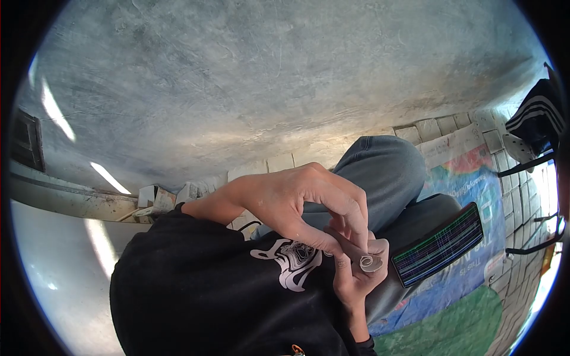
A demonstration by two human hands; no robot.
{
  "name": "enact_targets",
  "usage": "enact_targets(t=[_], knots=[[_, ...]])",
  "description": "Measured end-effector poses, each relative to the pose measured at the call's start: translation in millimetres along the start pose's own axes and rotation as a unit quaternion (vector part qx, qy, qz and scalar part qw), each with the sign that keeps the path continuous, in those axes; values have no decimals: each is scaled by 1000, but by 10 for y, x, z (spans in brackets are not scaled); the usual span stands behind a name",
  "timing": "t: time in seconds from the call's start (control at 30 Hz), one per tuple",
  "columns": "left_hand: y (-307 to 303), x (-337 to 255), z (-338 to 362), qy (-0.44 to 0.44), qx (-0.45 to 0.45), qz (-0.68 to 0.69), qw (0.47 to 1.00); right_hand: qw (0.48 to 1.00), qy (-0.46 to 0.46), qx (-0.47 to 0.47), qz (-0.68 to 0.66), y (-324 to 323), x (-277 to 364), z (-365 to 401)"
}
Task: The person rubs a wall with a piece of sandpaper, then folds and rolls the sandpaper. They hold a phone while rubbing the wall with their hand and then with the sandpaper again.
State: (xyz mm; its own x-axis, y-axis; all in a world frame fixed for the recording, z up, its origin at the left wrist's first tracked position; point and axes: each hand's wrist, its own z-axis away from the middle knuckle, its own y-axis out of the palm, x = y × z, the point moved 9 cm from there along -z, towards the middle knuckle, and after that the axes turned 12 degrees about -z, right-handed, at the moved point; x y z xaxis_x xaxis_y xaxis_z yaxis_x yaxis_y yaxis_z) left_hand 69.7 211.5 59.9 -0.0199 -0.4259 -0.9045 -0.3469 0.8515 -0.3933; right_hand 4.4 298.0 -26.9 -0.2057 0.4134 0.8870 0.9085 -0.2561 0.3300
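Observation:
A small grey-brown rolled sheet (369, 261), its spiral end showing, sits between my two hands. My right hand (356, 283) comes up from below and has its fingers curled round the roll. Reaching over from above, my left hand (306, 204) is closed in a pinch on the roll, thumb and fingertips against it. Part of the roll is hidden behind the fingers. Beside my hands, a phone (439, 244) lies on my leg, its dark screen covered in green and purple lines.
My bent legs in jeans (380, 163) are in front of me on a printed plastic sheet (469, 184) over brick paving (519, 207). A grey plastered wall (267, 77) runs alongside. Dark metal legs (528, 166) and a striped dark cloth (537, 115) stand at the far right.

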Motion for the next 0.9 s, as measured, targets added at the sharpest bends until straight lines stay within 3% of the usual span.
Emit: enact_targets(t=[0.07, 0.27, 0.43, 0.67, 0.9], knots=[[-2, 24, 15, -6, -1, 17, 1000, 998, 16, -24, -63, -25, -29, -4], [28, 1, 43, 29, 45, 32, 998, 996, 14, -3, -85, 52, 2, -50], [-59, 45, 50, 6, 6, 32, 999, 999, 1, -11, -50, -12, 7, -20], [-53, 88, 52, -6, 28, 10, 1000, 997, 28, -33, -67, -11, -47, -6], [-53, 36, 26, 57, 25, 27, 998, 996, 20, -28, -77, -15, -60, 23]])
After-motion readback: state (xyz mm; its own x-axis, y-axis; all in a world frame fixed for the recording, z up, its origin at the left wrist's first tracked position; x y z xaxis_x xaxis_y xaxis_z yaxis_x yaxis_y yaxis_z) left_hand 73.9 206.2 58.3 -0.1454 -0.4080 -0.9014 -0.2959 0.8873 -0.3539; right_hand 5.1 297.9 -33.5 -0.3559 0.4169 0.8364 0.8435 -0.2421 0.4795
